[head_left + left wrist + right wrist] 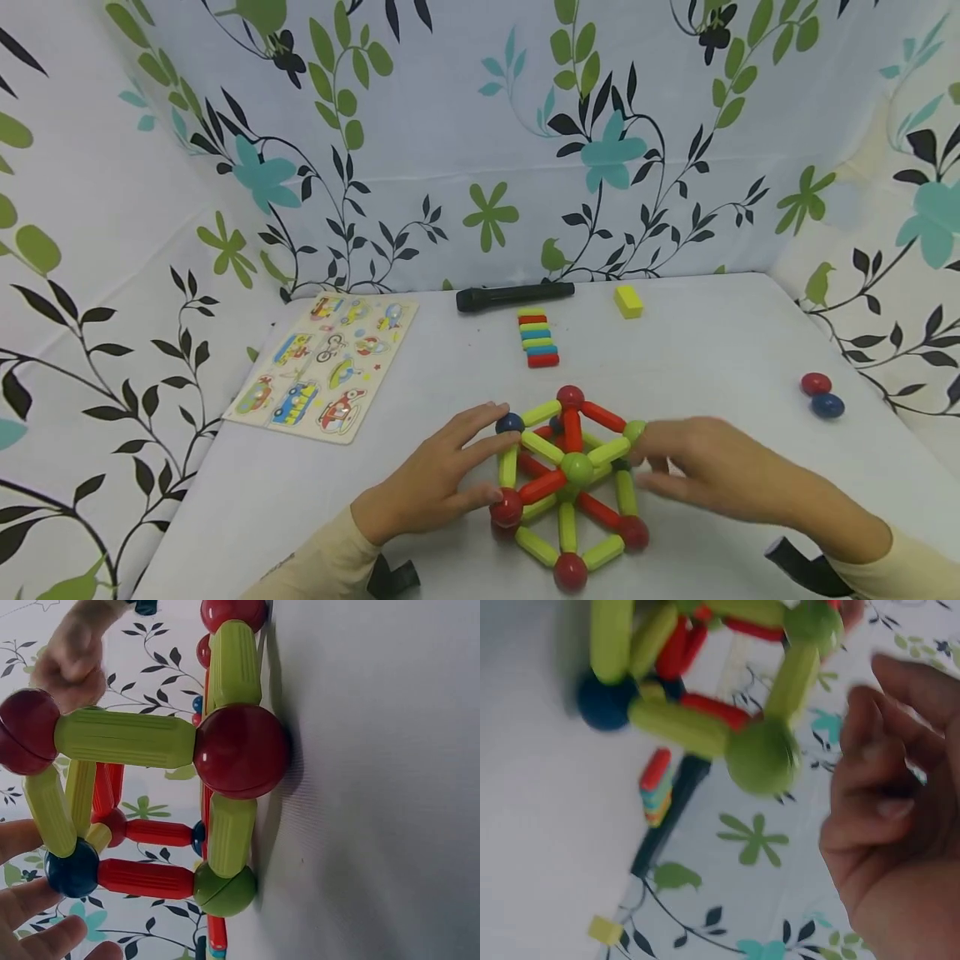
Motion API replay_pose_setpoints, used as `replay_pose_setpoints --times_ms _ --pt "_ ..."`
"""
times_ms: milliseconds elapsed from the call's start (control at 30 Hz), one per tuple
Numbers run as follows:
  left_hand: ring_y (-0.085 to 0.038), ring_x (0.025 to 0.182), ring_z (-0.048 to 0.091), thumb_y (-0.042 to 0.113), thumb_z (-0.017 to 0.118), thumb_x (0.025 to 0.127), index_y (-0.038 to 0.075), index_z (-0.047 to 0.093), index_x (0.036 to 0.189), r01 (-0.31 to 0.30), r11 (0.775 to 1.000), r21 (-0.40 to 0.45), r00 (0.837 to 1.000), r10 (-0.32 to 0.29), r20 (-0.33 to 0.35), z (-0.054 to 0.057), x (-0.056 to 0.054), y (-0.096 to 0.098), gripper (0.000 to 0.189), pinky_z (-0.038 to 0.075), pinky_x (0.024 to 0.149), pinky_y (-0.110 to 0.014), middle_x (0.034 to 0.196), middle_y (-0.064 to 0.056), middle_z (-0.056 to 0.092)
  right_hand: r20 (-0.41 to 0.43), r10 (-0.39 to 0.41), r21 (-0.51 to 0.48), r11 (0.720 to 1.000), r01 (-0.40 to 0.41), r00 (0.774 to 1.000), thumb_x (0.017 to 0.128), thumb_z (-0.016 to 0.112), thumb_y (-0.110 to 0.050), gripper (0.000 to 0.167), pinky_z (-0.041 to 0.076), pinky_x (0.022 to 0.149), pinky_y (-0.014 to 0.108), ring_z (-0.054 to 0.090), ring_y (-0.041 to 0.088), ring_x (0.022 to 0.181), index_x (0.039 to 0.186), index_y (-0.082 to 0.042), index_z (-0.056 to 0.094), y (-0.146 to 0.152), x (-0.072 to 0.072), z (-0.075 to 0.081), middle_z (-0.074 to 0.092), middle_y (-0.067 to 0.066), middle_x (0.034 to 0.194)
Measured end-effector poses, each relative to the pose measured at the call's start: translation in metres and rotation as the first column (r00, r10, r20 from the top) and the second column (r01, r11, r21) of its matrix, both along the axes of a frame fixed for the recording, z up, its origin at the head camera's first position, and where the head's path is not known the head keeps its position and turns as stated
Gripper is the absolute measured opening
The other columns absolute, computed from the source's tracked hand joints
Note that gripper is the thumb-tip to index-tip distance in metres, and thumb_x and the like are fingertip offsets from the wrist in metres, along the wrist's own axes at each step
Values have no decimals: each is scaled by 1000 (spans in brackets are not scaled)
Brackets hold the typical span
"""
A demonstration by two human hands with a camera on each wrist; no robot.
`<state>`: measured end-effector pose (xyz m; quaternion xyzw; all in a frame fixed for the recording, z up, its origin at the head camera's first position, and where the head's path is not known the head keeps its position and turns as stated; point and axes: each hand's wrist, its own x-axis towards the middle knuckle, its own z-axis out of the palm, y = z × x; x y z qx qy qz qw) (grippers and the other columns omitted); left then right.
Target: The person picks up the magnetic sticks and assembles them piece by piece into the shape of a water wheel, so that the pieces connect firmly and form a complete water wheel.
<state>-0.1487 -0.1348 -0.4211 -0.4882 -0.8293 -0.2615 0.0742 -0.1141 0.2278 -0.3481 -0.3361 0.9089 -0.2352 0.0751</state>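
A ball-and-stick model (pixel 577 470) of red, yellow-green and blue balls joined by red and yellow-green rods stands on the white table. At its left side my left hand (pixel 442 475) spreads its fingers, the tips against a blue ball (pixel 510 423) and a red ball (pixel 506 507). My right hand (pixel 690 462) is at the model's right side, beside a green ball (pixel 634 431). In the right wrist view a gap shows between the loosely curled fingers (pixel 862 802) and the nearest green ball (pixel 763 756); they hold nothing.
A wooden picture puzzle board (pixel 322 367) lies at the back left. Behind the model are a row of coloured rods (pixel 537 340), a black microphone-like stick (pixel 516 296) and a yellow block (pixel 628 302). A red ball (pixel 816 384) and a blue ball (pixel 828 406) sit at the right edge.
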Motion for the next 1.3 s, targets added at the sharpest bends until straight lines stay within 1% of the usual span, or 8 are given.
replay_pose_setpoints --times_ms 67,167,300,433,600,867,1100,1300 --pt "-23 151 31 53 41 106 24 43 154 0 1000 -1 1000 0 -5 -1 -1 1 56 40 115 -44 165 -3 30 71 109 32 993 -112 991 94 75 -32 17 54 70 21 57 -5 77 110 -27 73 -3 8 -13 65 -25 94" --pt "-24 151 31 47 41 108 24 43 154 -3 1000 0 1000 3 -8 -2 -3 3 51 39 115 -44 164 -3 31 116 170 59 982 -178 979 92 77 -31 23 53 70 20 56 -7 75 113 -27 74 -7 15 -38 65 -26 93" --pt "-23 151 32 39 44 109 24 46 153 -11 1000 5 1000 11 9 -1 -6 6 46 37 116 -44 164 -1 32 37 176 62 982 -178 984 89 81 -30 26 52 67 17 53 -8 73 113 -28 73 -6 19 -65 64 -24 92" --pt "-24 150 33 33 43 110 22 47 152 -23 1000 7 1000 23 12 -1 -8 6 43 36 117 -43 163 1 35 -49 201 58 978 -198 978 88 81 -31 23 48 63 15 51 -9 71 108 -30 71 -3 16 -78 60 -24 90" --pt "-24 149 36 29 45 110 21 47 151 -23 1000 9 999 23 -45 -2 -8 4 42 39 116 -42 159 -1 40 -64 199 53 979 -196 978 89 80 -29 20 48 63 16 51 -9 72 106 -32 70 5 6 -79 58 -25 89" --pt "-21 136 51 27 66 101 19 55 145 6 996 86 989 7 -151 -2 -1 0 47 47 109 -38 146 -4 55 4 42 108 993 -42 999 93 76 -30 22 54 72 22 57 -4 81 115 -30 72 24 -28 -78 66 -24 99" --pt "-13 121 59 27 68 99 17 62 137 87 987 138 983 -62 -175 3 11 2 40 50 101 -27 135 1 62 -53 -14 168 986 23 998 91 78 -29 28 55 75 25 60 2 87 118 -25 73 26 -61 -76 70 -17 105" --pt "-10 105 61 28 67 98 14 68 129 173 970 172 956 -123 -267 8 18 9 34 50 92 -18 122 4 72 -63 5 187 982 7 998 91 78 -26 28 54 74 26 59 3 83 118 -21 74 12 -91 -70 71 -13 100"
